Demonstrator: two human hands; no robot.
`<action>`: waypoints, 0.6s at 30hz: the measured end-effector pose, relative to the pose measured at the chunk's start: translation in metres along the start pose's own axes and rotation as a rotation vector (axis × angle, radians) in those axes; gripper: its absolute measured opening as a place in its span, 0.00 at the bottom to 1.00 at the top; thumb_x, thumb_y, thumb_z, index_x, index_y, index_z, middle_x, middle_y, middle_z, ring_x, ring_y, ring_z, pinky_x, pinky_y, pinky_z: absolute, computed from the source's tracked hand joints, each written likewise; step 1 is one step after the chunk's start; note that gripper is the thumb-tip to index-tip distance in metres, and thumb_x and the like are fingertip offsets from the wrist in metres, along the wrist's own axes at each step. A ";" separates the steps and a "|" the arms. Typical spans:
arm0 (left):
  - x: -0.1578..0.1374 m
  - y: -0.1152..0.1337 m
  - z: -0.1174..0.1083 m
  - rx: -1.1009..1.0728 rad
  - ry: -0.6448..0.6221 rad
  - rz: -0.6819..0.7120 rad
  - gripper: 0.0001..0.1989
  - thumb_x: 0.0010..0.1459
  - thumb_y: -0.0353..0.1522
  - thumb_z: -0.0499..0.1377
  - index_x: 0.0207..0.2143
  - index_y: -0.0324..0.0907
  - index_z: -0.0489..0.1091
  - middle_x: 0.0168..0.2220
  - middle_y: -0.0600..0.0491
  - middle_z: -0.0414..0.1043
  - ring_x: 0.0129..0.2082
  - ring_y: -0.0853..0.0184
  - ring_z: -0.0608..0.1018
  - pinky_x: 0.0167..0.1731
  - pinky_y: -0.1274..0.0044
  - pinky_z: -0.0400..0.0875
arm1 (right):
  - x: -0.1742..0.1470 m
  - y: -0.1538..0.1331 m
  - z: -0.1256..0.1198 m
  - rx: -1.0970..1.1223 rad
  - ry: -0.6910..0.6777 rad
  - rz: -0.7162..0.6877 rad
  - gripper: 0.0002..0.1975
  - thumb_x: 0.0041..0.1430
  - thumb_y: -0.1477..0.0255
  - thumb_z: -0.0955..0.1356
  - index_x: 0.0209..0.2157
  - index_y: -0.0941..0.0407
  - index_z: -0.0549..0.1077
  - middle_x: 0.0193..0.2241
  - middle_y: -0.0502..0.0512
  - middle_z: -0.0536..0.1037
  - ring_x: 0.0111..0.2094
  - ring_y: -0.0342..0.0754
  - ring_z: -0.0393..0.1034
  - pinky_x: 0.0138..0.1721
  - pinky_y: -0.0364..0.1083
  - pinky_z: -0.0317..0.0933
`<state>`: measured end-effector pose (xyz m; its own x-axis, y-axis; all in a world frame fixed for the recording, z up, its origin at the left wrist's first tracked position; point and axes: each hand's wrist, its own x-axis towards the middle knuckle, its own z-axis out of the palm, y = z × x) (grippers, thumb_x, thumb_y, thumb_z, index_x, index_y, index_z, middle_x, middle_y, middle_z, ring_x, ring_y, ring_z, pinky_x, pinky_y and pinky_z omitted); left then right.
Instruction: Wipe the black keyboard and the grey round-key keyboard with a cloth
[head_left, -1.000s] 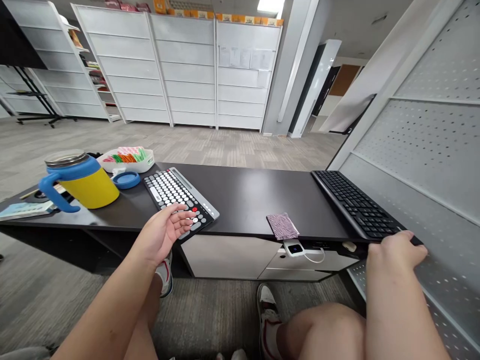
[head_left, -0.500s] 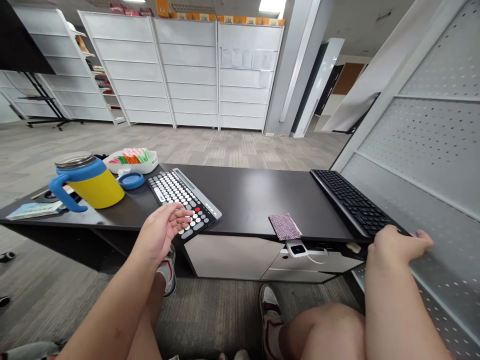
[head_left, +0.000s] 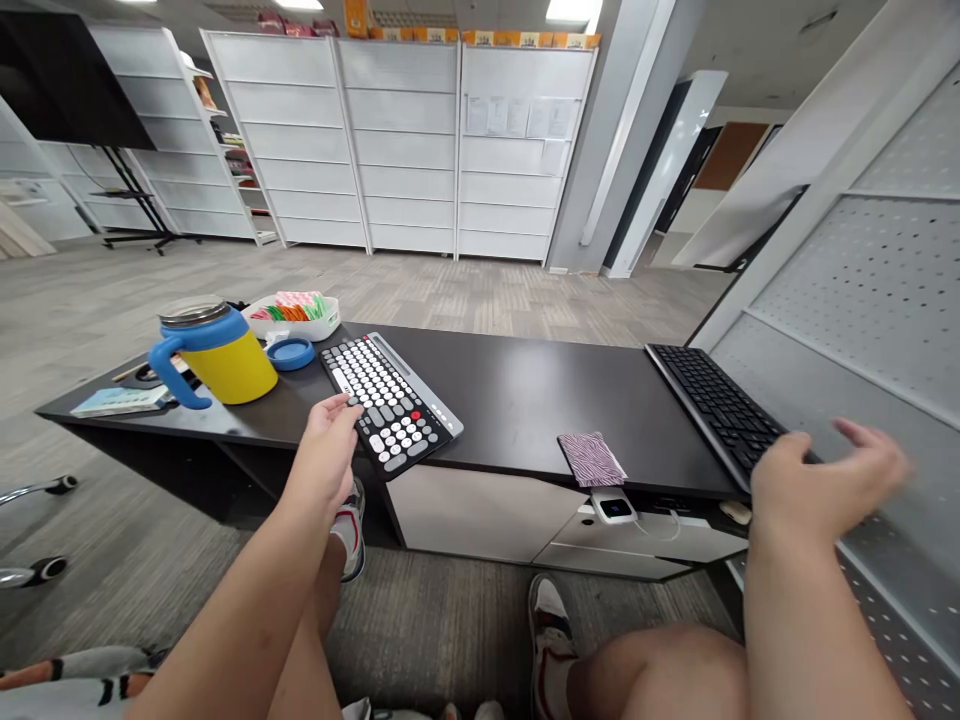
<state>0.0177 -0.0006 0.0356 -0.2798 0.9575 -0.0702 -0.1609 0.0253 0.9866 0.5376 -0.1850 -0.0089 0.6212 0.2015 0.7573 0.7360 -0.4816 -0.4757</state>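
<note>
Two hands at one black desk (head_left: 517, 385); clock directions start from the middle of the desk top unless another centre is named. Two keyboards lie on the desk: one white-and-grey keyboard (head_left: 390, 395) at 9 o'clock, set aslant, and one black keyboard (head_left: 709, 410) at 3 o'clock, beside a perforated panel (head_left: 892, 290).

The left hand (head_left: 328, 440) is at 8 o'clock of the white-and-grey keyboard; its fingers are bent and close together, the tips at the keyboard's edge, though contact cannot be told. The right hand (head_left: 829, 485), slightly blurred, is at 4 o'clock of the black keyboard, its fingers curved and apart around a bare gap; whether it touches that keyboard cannot be told.

One zebra-striped pouch (head_left: 592, 460) lies at 4 o'clock by the near edge; at 5 o'clock of it sits one white device (head_left: 615, 507) with a small lit screen and one white cable (head_left: 671, 535). At the desk's 9 o'clock end, one yellow-and-blue mug (head_left: 236, 365) stands upright, with one blue lid (head_left: 291, 354) at its 3 o'clock and one white tray (head_left: 326, 325) of colourful packets at its 2 o'clock. Beyond, at 10 o'clock, stands one large dark screen (head_left: 71, 80).
</note>
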 end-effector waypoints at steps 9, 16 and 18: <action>-0.039 -0.010 0.025 -0.167 -0.249 0.056 0.12 0.65 0.44 0.63 0.47 0.51 0.74 0.66 0.49 0.69 0.72 0.54 0.63 0.70 0.51 0.54 | -0.050 -0.096 0.007 0.006 -1.278 -0.577 0.51 0.53 0.53 0.76 0.74 0.47 0.59 0.78 0.59 0.47 0.77 0.71 0.36 0.72 0.75 0.40; -0.038 -0.011 0.027 0.020 -0.581 -0.041 0.20 0.62 0.52 0.65 0.45 0.47 0.77 0.55 0.42 0.80 0.64 0.52 0.75 0.63 0.57 0.67 | -0.065 -0.101 0.010 -0.164 -1.332 -0.583 0.38 0.68 0.66 0.62 0.77 0.46 0.50 0.78 0.57 0.43 0.77 0.69 0.38 0.68 0.82 0.39; -0.023 -0.011 0.023 0.132 -0.516 -0.014 0.22 0.62 0.53 0.64 0.44 0.46 0.76 0.50 0.42 0.82 0.58 0.51 0.79 0.57 0.59 0.72 | -0.063 -0.101 0.009 -0.160 -1.343 -0.580 0.37 0.69 0.69 0.60 0.77 0.45 0.51 0.78 0.55 0.43 0.77 0.68 0.38 0.67 0.83 0.40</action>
<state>0.0479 -0.0167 0.0298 0.2290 0.9728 -0.0349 -0.0310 0.0431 0.9986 0.4267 -0.1420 -0.0127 0.0995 0.9753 -0.1970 0.9825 -0.1277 -0.1358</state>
